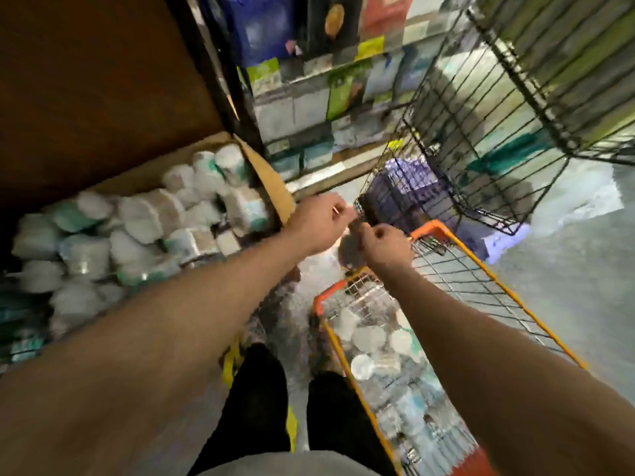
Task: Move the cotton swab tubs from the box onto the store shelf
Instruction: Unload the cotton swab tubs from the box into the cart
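Cotton swab tubs [144,218]: white-lidded, heaped on their sides in the cardboard box [264,176] at the left; blurred.
More tubs [369,338]: lying in the orange-rimmed wire basket [433,227] at the lower right.
Left hand [321,218]: fingers curled, just past the box's right flap; through the blur I cannot tell whether it holds anything.
Right hand [386,247]: curled too, close beside the left, over the basket's far end; contents unclear.
Store shelf [309,108]: behind, lined with packets.

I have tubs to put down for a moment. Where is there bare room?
Bare: the grey floor right of the orange basket, near the black wire rack, and the basket's far end. Crowded: the cardboard box and the basket's near end, both heaped with tubs.
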